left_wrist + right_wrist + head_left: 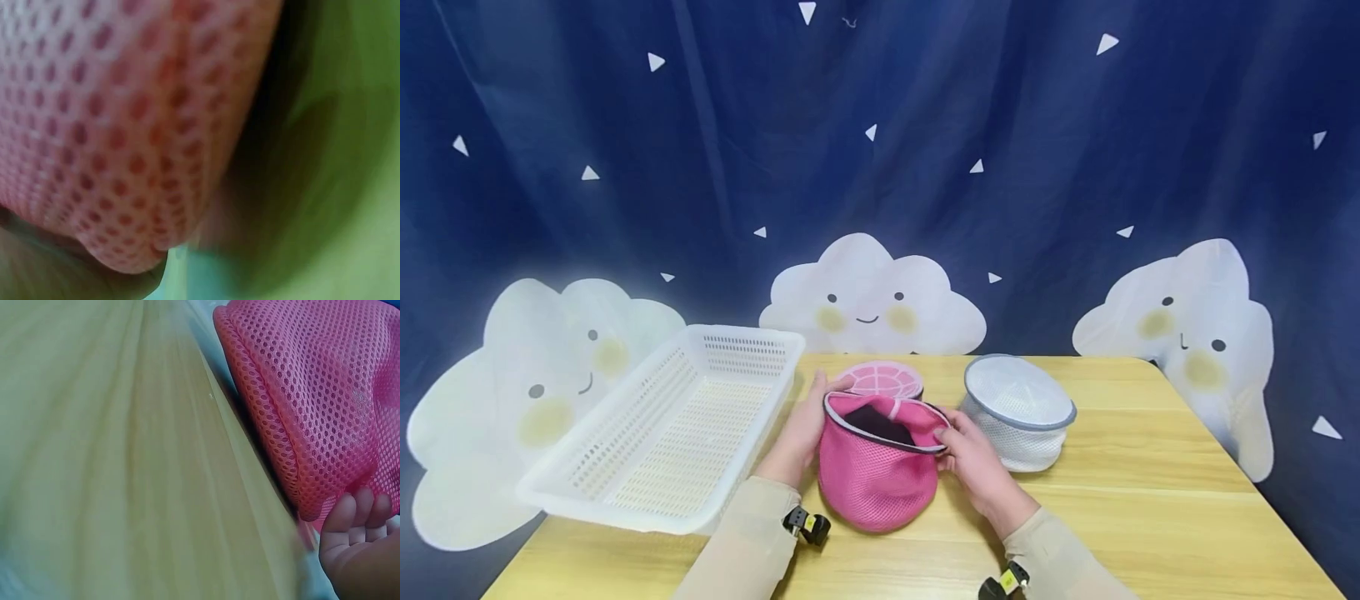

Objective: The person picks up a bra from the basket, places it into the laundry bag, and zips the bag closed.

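A pink mesh laundry bag [880,487] stands on the table in front of me, its zip-edged mouth spread and a dark item [880,423] showing inside. Its round lid [880,379], printed like a citrus slice, is folded back behind the mouth. My left hand [803,429] grips the bag at the left of its rim, fingers reaching toward the lid. On the right side my right hand [981,467] pinches the rim, thumb over the inner edge. Pink mesh fills much of the left wrist view; curled fingers [359,519] meet the mesh in the right wrist view.
To the left lies a long white perforated plastic basket [700,433]. A white mesh bag [1018,417] with grey trim sits just right of my right hand. The wooden table [1150,500] ends at a dark blue curtain [925,83] with cloud prints.
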{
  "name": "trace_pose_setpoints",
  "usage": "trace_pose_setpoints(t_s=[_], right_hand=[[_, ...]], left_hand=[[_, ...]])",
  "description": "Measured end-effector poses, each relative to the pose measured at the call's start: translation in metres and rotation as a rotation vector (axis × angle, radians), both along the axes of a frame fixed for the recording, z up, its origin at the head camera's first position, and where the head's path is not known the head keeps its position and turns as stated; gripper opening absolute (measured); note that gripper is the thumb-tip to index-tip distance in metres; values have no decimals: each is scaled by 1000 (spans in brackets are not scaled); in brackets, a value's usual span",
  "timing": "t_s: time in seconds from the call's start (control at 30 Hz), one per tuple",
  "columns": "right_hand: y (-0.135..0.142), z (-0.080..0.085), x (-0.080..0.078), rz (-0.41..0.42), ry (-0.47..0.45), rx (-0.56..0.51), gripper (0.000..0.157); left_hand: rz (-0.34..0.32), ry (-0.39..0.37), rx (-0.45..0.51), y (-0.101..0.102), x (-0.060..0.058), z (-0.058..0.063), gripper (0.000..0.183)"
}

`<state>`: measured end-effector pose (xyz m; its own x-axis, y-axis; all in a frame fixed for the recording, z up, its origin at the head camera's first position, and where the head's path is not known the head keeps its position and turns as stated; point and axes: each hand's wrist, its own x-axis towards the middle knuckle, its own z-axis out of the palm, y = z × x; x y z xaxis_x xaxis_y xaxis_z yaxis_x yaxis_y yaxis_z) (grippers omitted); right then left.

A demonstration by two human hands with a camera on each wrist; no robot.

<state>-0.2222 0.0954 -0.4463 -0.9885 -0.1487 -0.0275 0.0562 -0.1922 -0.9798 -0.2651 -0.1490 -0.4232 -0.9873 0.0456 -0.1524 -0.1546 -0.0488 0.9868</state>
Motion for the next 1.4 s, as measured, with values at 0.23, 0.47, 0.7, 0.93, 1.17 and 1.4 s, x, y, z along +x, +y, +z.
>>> trace_pose_setpoints(t_s=[0.23, 0.47, 0.7, 0.93, 1.17, 1.4], right_hand=[[4, -7, -3, 38, -32, 0, 33], [4, -11, -4, 82, -4, -25, 34], [3, -8, -4, 104, 74, -68, 36], [5, -7, 0, 191, 112, -140, 46], [6, -11, 2, 159, 126, -219, 28], [2, -7, 1, 8, 117, -243, 14]], left_hand=[[-109, -22, -144, 2, -1, -7, 70], [-50, 48, -161, 0, -5, -16, 41], [146, 129, -1, 4, -10, -17, 35], [114, 64, 163, 5, -7, -18, 34], [-107, 23, 235, -1, -5, -23, 44], [-56, 84, 191, 2, -4, -20, 38]])
